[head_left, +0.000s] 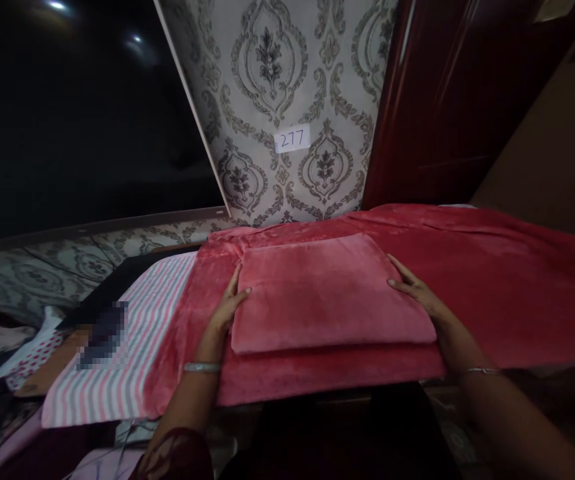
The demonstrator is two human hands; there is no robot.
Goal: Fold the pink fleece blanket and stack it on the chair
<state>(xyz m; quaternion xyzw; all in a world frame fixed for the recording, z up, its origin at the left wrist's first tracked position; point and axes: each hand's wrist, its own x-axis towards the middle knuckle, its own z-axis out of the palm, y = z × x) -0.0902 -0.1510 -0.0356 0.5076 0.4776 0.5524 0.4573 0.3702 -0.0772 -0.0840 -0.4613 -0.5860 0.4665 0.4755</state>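
Note:
A folded pink-red plush blanket [327, 293] lies flat, shaped into a rectangular bundle. My left hand [228, 300] grips its left edge, thumb on top and fingers along the side. On the opposite edge my right hand [417, 290] holds it the same way, its thumb over the upper face. Beneath the bundle spreads a larger red plush cloth [502, 293], which reaches far to the right. The fingertips of both hands are partly hidden by the blanket's sides.
A striped white, pink and grey cloth [117, 360] lies to the left. A large dark screen [82, 113] stands behind it. Patterned wallpaper [272, 67] bears a paper labelled 277 [292, 138]. A dark red glossy panel [442, 100] rises at the back right.

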